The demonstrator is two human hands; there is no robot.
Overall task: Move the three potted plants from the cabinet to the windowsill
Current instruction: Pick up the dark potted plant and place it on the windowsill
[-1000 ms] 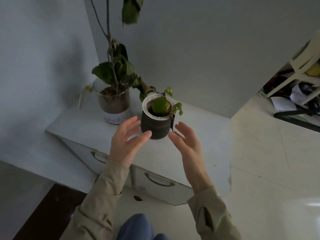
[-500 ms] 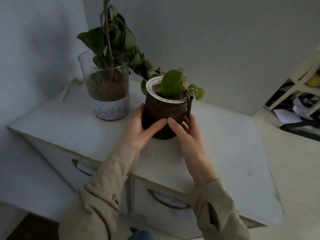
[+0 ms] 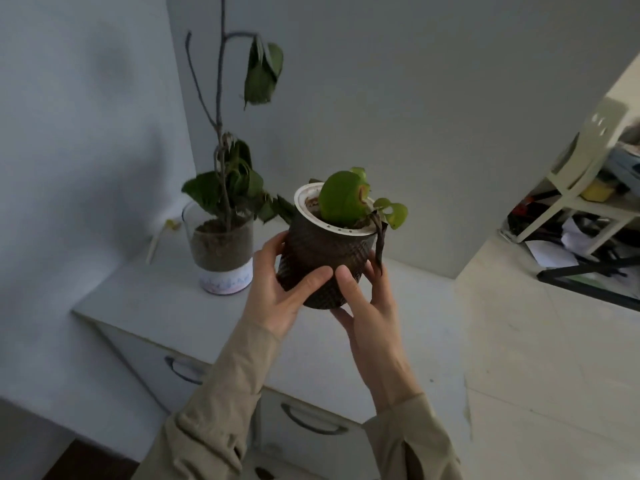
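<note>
The dark textured pot (image 3: 320, 258) is grasped between both hands and is held clear above the cabinet top (image 3: 166, 299), tilted slightly toward the left; the left hand (image 3: 277, 289) is wrapped round its left side, thumb laid across the front, and the right hand (image 3: 369, 306) is cupped under and round its right side, thumb pressed on the front so that the two thumbs nearly meet; the fingers of both hands are curled closed against the pot wall, with the far fingertips hidden behind it. A white inner rim (image 3: 301, 202) is seen at the pot's mouth, and a broad green leaf (image 3: 341, 199) with smaller leaves and a limp brown stem hanging over the right side is carried in it. Open air is seen all round the lifted pot; the grey wall (image 3: 415, 98) stands behind it. To the left, well apart from the held pot, a clear glass pot (image 3: 221, 251) with soil and a tall bare-stemmed plant (image 3: 221, 161) is left standing near the back left corner of the cabinet top, its drooping leaves reaching close to the held pot's rim. The cabinet's front edge and two drawer handles (image 3: 311, 422) are seen below the beige sleeves (image 3: 221, 410); bare pale floor (image 3: 554, 358) lies open to the right, bounded further right by a cluttered cream shelf unit (image 3: 581, 174).
</note>
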